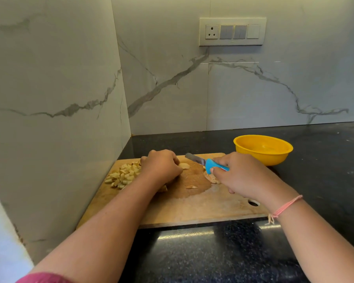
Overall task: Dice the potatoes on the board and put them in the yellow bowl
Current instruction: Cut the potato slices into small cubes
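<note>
A wooden cutting board (192, 207) lies on the black counter. A heap of diced potato (123, 174) sits at its left end. My left hand (161, 167) is curled over a potato piece (184, 165) near the board's middle and holds it down. My right hand (239, 173) grips a blue-handled knife (211, 165), its blade pointing left toward the left hand. A potato piece (212, 177) lies partly under the right hand. A thin scrap (191, 187) rests on the damp patch. The yellow bowl (263, 149) stands behind the board's right end and looks empty.
Marble-look walls meet in a corner just left of and behind the board. A switch panel (232, 31) hangs on the back wall. The black counter (325, 160) runs on to the right past the bowl and toward me in front of the board.
</note>
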Tool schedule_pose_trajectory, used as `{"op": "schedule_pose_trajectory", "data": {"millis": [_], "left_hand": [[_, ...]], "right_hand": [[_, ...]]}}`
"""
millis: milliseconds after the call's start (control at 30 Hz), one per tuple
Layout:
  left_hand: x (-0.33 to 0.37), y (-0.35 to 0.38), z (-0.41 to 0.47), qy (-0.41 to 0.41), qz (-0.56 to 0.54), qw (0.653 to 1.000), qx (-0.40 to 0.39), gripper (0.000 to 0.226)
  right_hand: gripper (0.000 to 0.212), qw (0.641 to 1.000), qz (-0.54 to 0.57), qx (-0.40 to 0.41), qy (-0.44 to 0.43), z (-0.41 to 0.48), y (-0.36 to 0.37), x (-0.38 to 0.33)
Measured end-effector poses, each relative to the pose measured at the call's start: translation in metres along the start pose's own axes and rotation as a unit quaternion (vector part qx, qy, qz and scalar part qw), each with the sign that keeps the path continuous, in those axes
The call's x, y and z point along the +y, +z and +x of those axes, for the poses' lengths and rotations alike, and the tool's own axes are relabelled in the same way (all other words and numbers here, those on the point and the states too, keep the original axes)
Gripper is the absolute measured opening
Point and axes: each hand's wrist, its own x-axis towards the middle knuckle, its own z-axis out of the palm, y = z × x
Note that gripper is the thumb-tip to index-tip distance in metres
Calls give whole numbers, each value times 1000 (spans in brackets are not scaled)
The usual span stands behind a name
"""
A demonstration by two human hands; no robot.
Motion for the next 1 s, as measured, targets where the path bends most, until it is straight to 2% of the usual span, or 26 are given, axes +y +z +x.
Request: {"op": "schedule_pose_trajectory", "data": {"millis": [400,600,767,1000], "left_hand": [[2,1,3,-4,0,1000,-1,16],[3,2,4,-3,26,1000,0,19],[2,2,4,2,18,1000,2,18],[0,5,3,-6,-4,1000,4,18]], "right_hand": [[37,996,-39,-61,50,7,5,-33],[32,993,-71,-83,44,-7,3,-42],[37,989,-106,-100,39,-31,-13,-38],[38,995,-86,-34,44,-22,-14,-40]]}}
